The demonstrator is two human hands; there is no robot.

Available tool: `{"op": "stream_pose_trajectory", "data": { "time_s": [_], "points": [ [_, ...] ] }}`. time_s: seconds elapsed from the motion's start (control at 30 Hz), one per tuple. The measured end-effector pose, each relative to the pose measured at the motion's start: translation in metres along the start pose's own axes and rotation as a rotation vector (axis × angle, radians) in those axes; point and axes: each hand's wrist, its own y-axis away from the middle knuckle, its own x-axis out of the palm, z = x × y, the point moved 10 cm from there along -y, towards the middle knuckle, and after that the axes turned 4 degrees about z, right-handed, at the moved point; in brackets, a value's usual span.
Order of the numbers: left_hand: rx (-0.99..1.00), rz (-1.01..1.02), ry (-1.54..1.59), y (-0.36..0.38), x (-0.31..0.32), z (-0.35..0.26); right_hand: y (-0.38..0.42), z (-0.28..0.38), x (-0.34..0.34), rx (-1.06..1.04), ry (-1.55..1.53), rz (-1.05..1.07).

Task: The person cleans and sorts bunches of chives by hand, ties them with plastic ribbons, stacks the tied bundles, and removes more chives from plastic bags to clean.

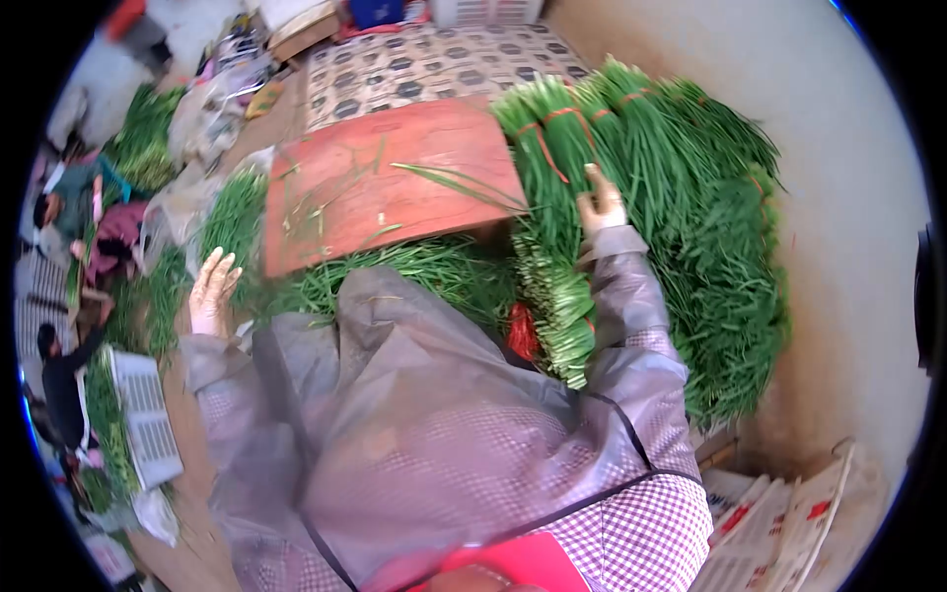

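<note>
My left hand [211, 288], in a pale glove, is raised with its fingers apart beside the left edge of a red board [395, 183]. It holds nothing, and loose green chives [235, 219] lie just beyond it. On the other side, my gloved right hand [604, 209] rests against a stack of chive bundles [641, 148] tied with red bands. Its fingers are stretched apart, not wrapped round a bundle. A few stray chive leaves [449, 181] are scattered over the board. More loose chives [414, 271] lie between the board and my lap.
Red ties [522, 333] hang near my right thigh, beside a column of chive stem ends [557, 311]. A wall [838, 197] borders the stack. To the left, people [69, 212] sit among chives and a white crate [148, 419]. Printed sacks [779, 523] lean at lower right.
</note>
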Motion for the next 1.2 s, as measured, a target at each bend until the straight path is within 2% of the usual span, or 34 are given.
{"op": "stream_pose_trajectory", "data": {
  "time_s": [0.07,0.13,0.3,0.33,0.4,0.43,0.5,0.53,0.63,0.67,0.73,0.77,0.8,0.83,0.87,0.93,1.0,1.03,1.07,1.13,1.17,1.2],
  "points": [
    [0.004,-0.056,-0.009,0.032,-0.021,-0.017,0.013,0.071,0.049,-0.078,0.076,0.14],
    [-0.012,-0.097,0.006,0.041,-0.056,0.003,0.016,0.076,0.128,0.004,0.14,0.403],
    [-0.164,-0.205,0.022,0.082,-0.118,0.016,-0.002,0.102,0.2,-0.002,0.271,0.518],
    [-0.172,-0.221,0.033,0.093,-0.131,0.024,-0.003,0.095,0.21,0.03,0.336,0.505],
    [-0.212,-0.259,0.061,0.105,-0.14,0.031,-0.012,0.095,0.22,-0.049,0.456,0.337],
    [-0.218,-0.276,0.062,0.111,-0.143,0.033,-0.018,0.09,0.226,-0.058,0.452,0.352],
    [-0.264,-0.332,0.044,0.119,-0.142,0.036,-0.02,0.07,0.256,0.081,0.509,0.676],
    [-0.269,-0.346,0.046,0.119,-0.142,0.038,-0.025,0.072,0.263,0.072,0.508,0.688],
    [-0.257,-0.333,-0.018,0.112,-0.148,0.038,-0.028,0.125,0.275,-0.271,0.416,0.6],
    [-0.195,-0.281,-0.096,0.098,-0.144,0.034,-0.03,0.137,0.282,-0.273,0.408,0.615],
    [-0.063,-0.18,-0.211,0.066,-0.118,0.024,-0.02,0.207,0.289,-0.66,0.42,0.589],
    [0.013,-0.135,-0.247,0.046,-0.093,0.016,-0.02,0.224,0.292,-0.66,0.408,0.599],
    [0.056,-0.075,-0.31,0.037,-0.065,0.01,-0.006,0.253,0.284,-0.752,0.443,0.619],
    [0.165,0.0,-0.616,0.019,-0.034,-0.001,0.001,0.273,0.291,-0.843,0.455,0.643],
    [0.302,0.052,-0.799,0.012,0.008,-0.024,0.004,0.288,0.294,-0.842,0.447,0.647],
    [0.429,0.185,-0.969,-0.005,0.067,-0.017,0.014,0.32,0.294,-0.891,0.377,0.624],
    [0.328,0.298,-1.168,-0.023,0.104,0.033,0.02,0.329,0.301,-0.876,0.376,0.667],
    [0.106,0.416,-1.265,-0.024,0.123,0.054,0.025,0.327,0.295,-0.828,0.308,0.699],
    [0.068,0.408,-1.325,-0.028,0.129,0.071,0.024,0.322,0.299,-0.78,0.227,0.735],
    [-0.129,0.41,-1.202,-0.032,0.125,0.106,0.029,0.321,0.291,-0.786,0.192,0.717],
    [-0.128,0.418,-1.2,-0.032,0.124,0.115,0.022,0.318,0.273,-0.636,0.068,0.645],
    [0.035,0.365,-1.057,-0.031,0.121,0.11,0.016,0.31,0.258,-0.485,-0.056,0.572]
  ]
}}
